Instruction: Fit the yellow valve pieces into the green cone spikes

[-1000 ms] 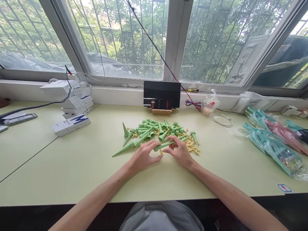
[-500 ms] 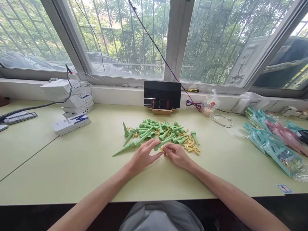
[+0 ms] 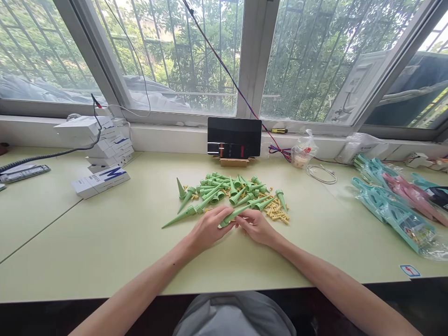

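Note:
A green plastic watering spike (image 3: 234, 214) lies slanted in my left hand (image 3: 211, 227), thumb and fingers closed around its wide capped end. Its thin tip points up and to the right. My right hand (image 3: 257, 226) meets it from the other side, fingers curled and thumb by the spike. A bit of a small yellow plastic peg (image 3: 244, 232) shows below the right fingers; the rest is hidden. Just beyond both hands lies a pile of green spikes (image 3: 213, 190), with loose yellow pegs (image 3: 279, 215) at its right side.
A dark tablet (image 3: 234, 135) leans at the back, a phone in front of it. White boxes (image 3: 108, 144) are stacked at the left. Bagged teal plastic items (image 3: 395, 212) lie at the right, near a coiled white cable (image 3: 321, 175). A bagged item (image 3: 304, 151) stands by the window.
The spike in my left hand has come nearer to me and lies deeper between both hands. The yellow peg between the right fingertips is now mostly out of sight. The view has shifted slightly.

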`<state>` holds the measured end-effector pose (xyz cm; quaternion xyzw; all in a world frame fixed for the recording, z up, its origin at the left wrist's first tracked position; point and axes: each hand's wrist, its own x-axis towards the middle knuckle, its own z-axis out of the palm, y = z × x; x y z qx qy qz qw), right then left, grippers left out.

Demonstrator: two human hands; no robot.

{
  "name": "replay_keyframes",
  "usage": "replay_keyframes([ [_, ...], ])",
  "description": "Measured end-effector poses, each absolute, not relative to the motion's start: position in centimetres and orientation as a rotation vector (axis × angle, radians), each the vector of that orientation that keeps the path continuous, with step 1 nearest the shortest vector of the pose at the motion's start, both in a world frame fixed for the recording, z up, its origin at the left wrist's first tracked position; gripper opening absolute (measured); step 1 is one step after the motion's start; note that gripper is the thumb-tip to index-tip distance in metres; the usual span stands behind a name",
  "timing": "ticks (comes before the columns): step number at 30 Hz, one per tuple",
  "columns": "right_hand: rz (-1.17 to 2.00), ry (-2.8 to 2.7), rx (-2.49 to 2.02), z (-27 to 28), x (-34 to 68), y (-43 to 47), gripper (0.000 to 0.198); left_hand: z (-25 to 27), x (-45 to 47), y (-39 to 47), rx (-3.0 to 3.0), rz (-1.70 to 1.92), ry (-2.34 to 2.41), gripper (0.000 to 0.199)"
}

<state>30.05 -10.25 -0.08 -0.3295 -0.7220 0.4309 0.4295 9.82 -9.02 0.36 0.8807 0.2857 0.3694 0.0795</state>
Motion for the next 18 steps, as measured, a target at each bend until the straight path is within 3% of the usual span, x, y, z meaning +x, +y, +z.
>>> replay_keyframes([
  [8, 0.804, -1.797, -0.914, 0.5, 30.5, -10.1, 0.029, 1.5, 10.0, -9.3, 2.502, 1.102, 0.969, 0.028],
  [18, 0.523, -1.912, -0.918, 0.3, 30.7, -10.0, 0.027, 1.1, 9.7, -8.7, 2.469, 1.031, 1.026, 0.013],
])
